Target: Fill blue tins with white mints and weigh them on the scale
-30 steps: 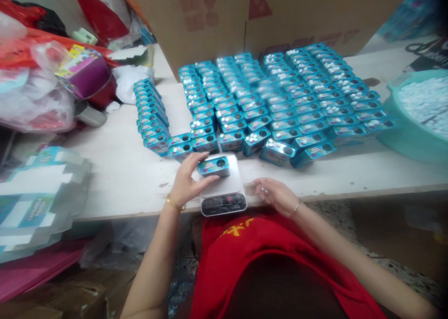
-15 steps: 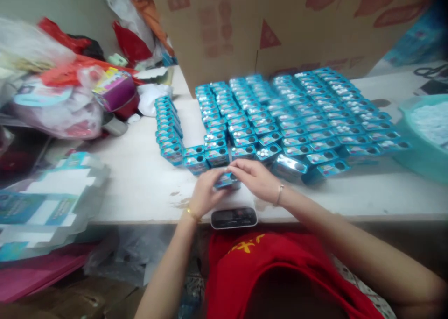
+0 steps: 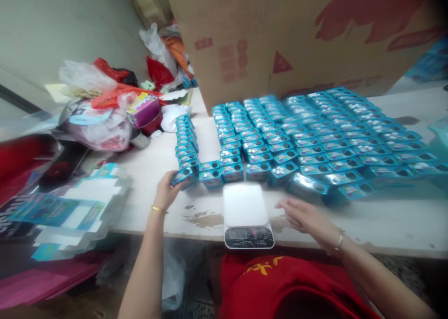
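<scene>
My left hand (image 3: 165, 189) is closed around a small blue box (image 3: 183, 175) with a round hole in its top, at the near end of the left column of like boxes. My right hand (image 3: 304, 216) hovers over the table to the right of the scale, loosely bent, fingers a little apart, with nothing visible in it. Between the hands lies a white kitchen scale (image 3: 245, 206) with a bare plate and a black control panel. Behind it, rows of blue boxes (image 3: 290, 141) stand close together, some with white pieces on top.
A large cardboard carton (image 3: 245, 34) stands behind the rows. At the left lie flat unfolded blue-and-white cartons (image 3: 75, 207), plastic bags (image 3: 108, 127) and a purple box (image 3: 144, 109). A pale green basin (image 3: 440, 132) shows at the right edge.
Both hands were together at a blue box over the scale. My left hand has carried a box left to the column, and my right hand has moved right. The view has shifted.
</scene>
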A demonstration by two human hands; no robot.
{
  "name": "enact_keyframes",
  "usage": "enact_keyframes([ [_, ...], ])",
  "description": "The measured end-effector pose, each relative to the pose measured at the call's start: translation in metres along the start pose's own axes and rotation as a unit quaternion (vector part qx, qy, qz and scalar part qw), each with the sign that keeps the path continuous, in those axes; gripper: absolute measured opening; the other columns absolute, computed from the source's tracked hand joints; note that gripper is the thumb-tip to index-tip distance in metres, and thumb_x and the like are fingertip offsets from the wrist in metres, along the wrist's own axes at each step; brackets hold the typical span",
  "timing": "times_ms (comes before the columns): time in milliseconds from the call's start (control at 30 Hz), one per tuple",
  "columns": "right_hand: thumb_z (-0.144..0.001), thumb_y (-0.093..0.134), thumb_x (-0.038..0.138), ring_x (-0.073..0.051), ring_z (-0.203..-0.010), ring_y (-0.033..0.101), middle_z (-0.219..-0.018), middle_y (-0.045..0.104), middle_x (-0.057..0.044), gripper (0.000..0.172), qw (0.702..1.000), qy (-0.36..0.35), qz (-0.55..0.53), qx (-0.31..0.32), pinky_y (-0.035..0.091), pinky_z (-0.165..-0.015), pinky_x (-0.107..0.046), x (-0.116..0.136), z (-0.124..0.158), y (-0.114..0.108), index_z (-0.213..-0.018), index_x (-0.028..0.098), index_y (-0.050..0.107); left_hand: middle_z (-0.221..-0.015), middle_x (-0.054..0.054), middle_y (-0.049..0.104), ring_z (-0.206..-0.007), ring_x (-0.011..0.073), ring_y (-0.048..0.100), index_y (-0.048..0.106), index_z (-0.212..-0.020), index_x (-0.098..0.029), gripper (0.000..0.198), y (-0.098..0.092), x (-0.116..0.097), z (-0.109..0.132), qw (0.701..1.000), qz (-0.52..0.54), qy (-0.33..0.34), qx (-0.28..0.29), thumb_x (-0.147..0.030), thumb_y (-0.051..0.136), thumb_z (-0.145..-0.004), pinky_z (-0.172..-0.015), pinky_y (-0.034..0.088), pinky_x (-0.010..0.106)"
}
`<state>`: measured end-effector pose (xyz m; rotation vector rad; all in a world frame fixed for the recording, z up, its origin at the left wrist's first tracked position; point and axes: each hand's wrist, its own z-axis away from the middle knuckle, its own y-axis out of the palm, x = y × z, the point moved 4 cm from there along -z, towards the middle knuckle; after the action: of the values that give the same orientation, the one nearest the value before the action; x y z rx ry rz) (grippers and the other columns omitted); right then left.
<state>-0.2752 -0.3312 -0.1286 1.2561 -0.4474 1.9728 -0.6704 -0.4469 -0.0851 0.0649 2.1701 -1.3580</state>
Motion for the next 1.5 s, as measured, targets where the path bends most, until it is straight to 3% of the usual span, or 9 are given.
enact_keyframes([
  [233,-0.063,0.06,0.075,-0.005,-0.041,0.023,-0.047,0.029,0.01,0.063,1.0,0.02,0.001,0.021,0.011,-0.042,-0.022,-0.011,-0.002,0.018,-0.087,0.016,0.058,-0.115,0.013,0.056,-0.109,0.0255,0.052,0.057,-0.113,-0.019,0.033,0.008,-0.044,0.001,0.983,-0.074,0.136,-0.095,-0.033,0.061,-0.083,-0.09,0.046,0.042],
  [467,-0.066,0.063,0.07,-0.005,-0.04,0.022,-0.044,0.031,0.01,0.056,0.998,0.017,-0.023,0.05,0.011,-0.042,-0.022,-0.022,-0.001,0.027,-0.082,0.016,0.058,-0.13,0.013,0.052,-0.124,0.0339,0.043,0.063,-0.096,-0.022,0.013,0.064,-0.095,0.002,0.949,-0.204,0.234,0.051,-0.029,0.059,-0.086,-0.096,0.036,0.052],
  [567,-0.067,0.067,0.065,-0.004,-0.04,0.026,-0.05,0.042,0.007,0.051,0.996,0.035,-0.076,0.033,0.012,-0.042,-0.022,-0.029,0.001,0.021,-0.075,0.016,0.056,-0.126,0.012,0.055,-0.123,0.0326,0.045,0.061,-0.086,-0.02,0.007,0.058,-0.104,0.007,0.944,-0.222,0.239,0.056,-0.021,0.054,-0.088,-0.099,0.033,0.053],
  [767,-0.066,0.077,0.039,-0.011,-0.063,0.053,-0.068,0.059,-0.003,0.032,0.974,0.046,-0.222,-0.019,0.038,-0.052,-0.022,-0.041,0.006,-0.005,-0.076,0.013,0.062,-0.104,0.01,0.059,-0.093,0.0233,0.058,0.053,-0.089,-0.021,0.007,0.007,-0.156,0.023,0.957,-0.143,0.233,0.093,-0.023,0.047,-0.091,-0.079,0.046,0.036],
  [967,-0.073,0.073,0.03,-0.011,-0.065,0.056,-0.081,0.066,-0.008,0.022,0.97,0.057,-0.237,-0.009,0.04,-0.053,-0.021,-0.05,0.012,-0.012,-0.083,0.011,0.067,-0.088,0.005,0.062,-0.08,0.021,0.06,0.05,-0.097,-0.021,0.011,0.052,-0.204,0.028,0.943,-0.056,0.254,0.21,-0.023,0.054,-0.086,-0.069,0.047,0.032],
  [1100,-0.07,0.074,0.021,-0.011,-0.068,0.06,-0.076,0.068,-0.007,0.019,0.969,0.062,-0.236,-0.032,0.045,-0.058,-0.02,-0.058,0.016,-0.017,-0.084,0.011,0.067,-0.092,0.006,0.065,-0.082,0.0226,0.063,0.051,-0.104,-0.021,0.02,0.079,-0.207,0.028,0.934,-0.065,0.255,0.24,-0.025,0.057,-0.085,-0.071,0.049,0.034],
  [1267,-0.067,0.078,0.025,-0.013,-0.074,0.065,-0.078,0.07,-0.008,0.024,0.972,0.075,-0.218,-0.043,0.05,-0.067,-0.022,-0.061,0.02,-0.026,-0.084,0.012,0.066,-0.122,0.011,0.061,-0.112,0.0259,0.057,0.05,-0.122,-0.02,0.043,0.052,-0.198,0.028,0.954,0.003,0.255,0.155,-0.037,0.062,-0.085,-0.096,0.046,0.041],
  [1400,-0.065,0.079,0.04,-0.01,-0.056,0.061,-0.066,0.067,-0.004,0.033,0.988,0.058,-0.14,-0.026,0.045,-0.051,-0.02,-0.058,0.019,-0.028,-0.074,0.012,0.062,-0.101,0.008,0.067,-0.093,0.0206,0.063,0.06,-0.106,-0.018,0.027,0.025,-0.162,0.042,0.988,0.048,0.136,0.052,-0.038,0.059,-0.087,-0.086,0.05,0.035],
  [1500,-0.068,0.073,0.051,-0.008,-0.04,0.052,-0.054,0.061,0.0,0.04,0.997,0.058,-0.047,0.008,0.032,-0.038,-0.02,-0.053,0.018,-0.023,-0.071,0.015,0.057,-0.091,0.006,0.068,-0.082,0.0185,0.064,0.062,-0.099,-0.017,0.027,0.027,-0.123,0.065,0.996,0.07,0.018,0.044,-0.04,0.057,-0.087,-0.079,0.052,0.033],
])
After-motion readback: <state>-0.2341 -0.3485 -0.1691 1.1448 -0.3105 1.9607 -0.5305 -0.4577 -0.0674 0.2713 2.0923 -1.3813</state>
